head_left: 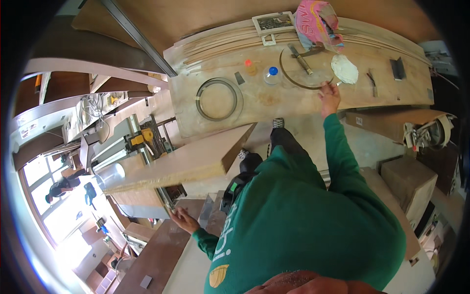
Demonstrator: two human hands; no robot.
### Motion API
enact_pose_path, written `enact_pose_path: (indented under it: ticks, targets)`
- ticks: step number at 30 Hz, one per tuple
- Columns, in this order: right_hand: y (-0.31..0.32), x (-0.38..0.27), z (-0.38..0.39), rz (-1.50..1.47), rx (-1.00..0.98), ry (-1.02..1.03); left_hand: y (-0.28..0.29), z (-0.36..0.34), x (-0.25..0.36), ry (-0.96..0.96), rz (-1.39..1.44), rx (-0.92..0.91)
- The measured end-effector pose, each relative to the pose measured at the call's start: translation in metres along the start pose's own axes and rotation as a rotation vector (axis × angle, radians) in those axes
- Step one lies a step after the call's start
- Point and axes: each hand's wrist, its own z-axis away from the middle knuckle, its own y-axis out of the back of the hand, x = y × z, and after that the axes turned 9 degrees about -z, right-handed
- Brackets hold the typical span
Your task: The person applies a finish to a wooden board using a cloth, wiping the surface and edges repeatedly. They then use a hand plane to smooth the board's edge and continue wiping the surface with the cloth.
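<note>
A thin brown strip [293, 84], looking like edge banding, curves in an arc over the wooden workbench [274, 110]. My right hand [329, 98] has its fingers closed on the strip's near right end. A hammer-like tool [301, 60] with a worn handle lies inside the arc. Beyond my right hand sits a crumpled whitish round item [344, 69]. My left hand [184, 220] is low on the left, fingers apart and holding nothing I can see. It is nearest the lower edge of a thick panel [171, 166] with a rough yellowish edge; whether it touches anything is unclear.
On the bench lie a coiled strip [216, 99], a blue-capped bottle [271, 75], an orange-capped bottle [250, 67], a pink bag [317, 22] and long thin slats [220, 44]. Machinery [137, 139] stands left. A person [63, 187] is far left. Boxes [409, 179] stand right.
</note>
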Motion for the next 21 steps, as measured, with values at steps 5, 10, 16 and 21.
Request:
enact_pose_path:
  ticks: [5, 10, 16, 21]
  targets:
    - [0.040, -0.094, 0.035, 0.185, -0.048, 0.272, 0.011, -0.070, 0.062, -0.169, 0.145, 0.133]
    - [0.058, -0.154, 0.116, 0.305, -0.023, 0.365, 0.020, -0.106, 0.103, -0.330, 0.214, 0.214]
    - [0.057, -0.185, 0.200, 0.242, -0.184, 0.383, 0.025, -0.109, 0.210, -0.681, 0.342, 0.311]
    - [0.033, -0.200, 0.244, 0.070, -0.418, 0.373, 0.037, -0.073, 0.309, -1.268, 0.497, 0.035]
